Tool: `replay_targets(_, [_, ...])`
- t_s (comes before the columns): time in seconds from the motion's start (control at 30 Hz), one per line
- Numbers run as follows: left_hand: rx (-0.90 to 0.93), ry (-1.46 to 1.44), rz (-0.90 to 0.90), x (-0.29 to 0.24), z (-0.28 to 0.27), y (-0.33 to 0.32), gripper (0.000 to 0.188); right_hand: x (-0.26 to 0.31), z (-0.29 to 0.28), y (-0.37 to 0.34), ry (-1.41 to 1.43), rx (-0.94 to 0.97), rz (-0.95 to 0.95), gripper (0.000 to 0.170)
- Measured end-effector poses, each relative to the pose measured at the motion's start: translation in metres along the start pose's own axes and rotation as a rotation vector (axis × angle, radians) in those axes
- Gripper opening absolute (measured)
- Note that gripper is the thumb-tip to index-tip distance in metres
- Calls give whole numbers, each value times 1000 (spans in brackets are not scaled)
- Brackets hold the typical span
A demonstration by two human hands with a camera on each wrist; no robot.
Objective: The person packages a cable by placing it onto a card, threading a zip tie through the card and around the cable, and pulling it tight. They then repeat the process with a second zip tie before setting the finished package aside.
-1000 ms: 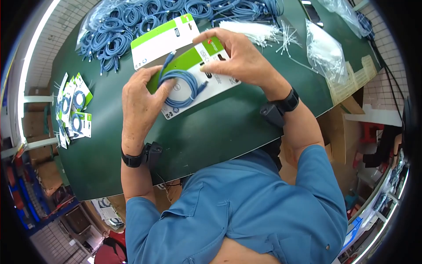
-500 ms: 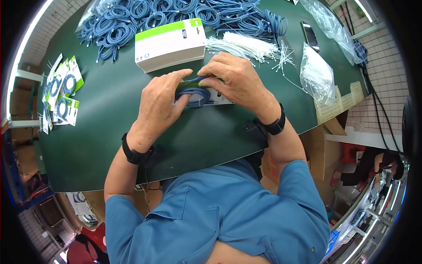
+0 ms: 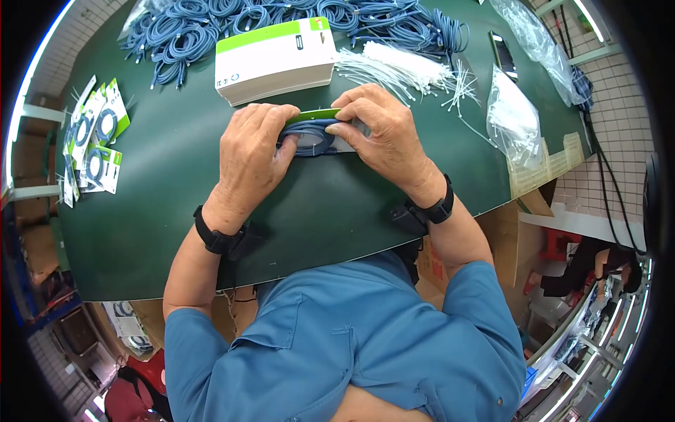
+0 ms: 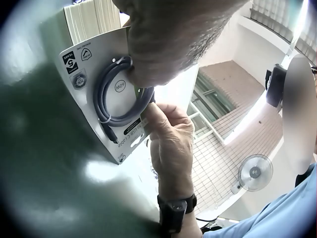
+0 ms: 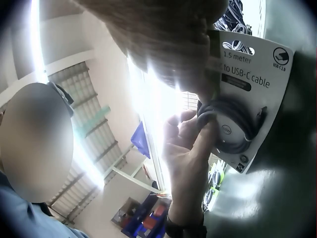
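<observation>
A green and white cable card (image 3: 318,114) stands steeply tilted between my hands, its top edge facing up. On its front lies a coiled blue USB-C cable (image 3: 309,141), held against the printed face. My left hand (image 3: 254,156) grips the card's left side, thumb inside the coil and fingers behind. At the upper right, my right hand (image 3: 385,135) pinches the card and the coil's top between thumb and fingers. In the left wrist view, the card's white face (image 4: 74,57) shows a tie around the coil. The right wrist view shows printed lettering on the card (image 5: 270,94).
Beyond the hands sits a thick stack of cards (image 3: 274,63). Coiled blue cables (image 3: 186,39) pile along the back. White cable ties (image 3: 401,67), a plastic bag of ties (image 3: 512,116) and a phone (image 3: 503,56) lie right. Finished-looking carded cables (image 3: 95,141) lie left.
The card has tipped from face-up to nearly edge-on in the head view. My right hand has moved from the card's right part to the top of the cable coil.
</observation>
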State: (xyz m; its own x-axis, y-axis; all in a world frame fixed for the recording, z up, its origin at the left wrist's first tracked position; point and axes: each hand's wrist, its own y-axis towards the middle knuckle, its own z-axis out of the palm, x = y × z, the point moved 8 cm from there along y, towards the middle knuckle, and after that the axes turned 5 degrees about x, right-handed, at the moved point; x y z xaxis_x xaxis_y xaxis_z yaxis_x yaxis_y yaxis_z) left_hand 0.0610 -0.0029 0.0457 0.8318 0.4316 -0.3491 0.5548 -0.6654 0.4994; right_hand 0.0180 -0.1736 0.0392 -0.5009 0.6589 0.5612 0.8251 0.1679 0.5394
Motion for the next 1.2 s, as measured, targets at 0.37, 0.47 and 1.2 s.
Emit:
replay_targets(0.37, [-28,-19,234,-5,-2,-6,31,8,2,-1,16,-15,-90,23])
replay_targets(0.47, [-62,-37,308,-6,-3,-7,31,8,3,-1,15,-13,-84,23])
replay_targets(1.2, [-87,-39,311,-17,-5,-3,23,-55,-54,0,-9,-247,172,16])
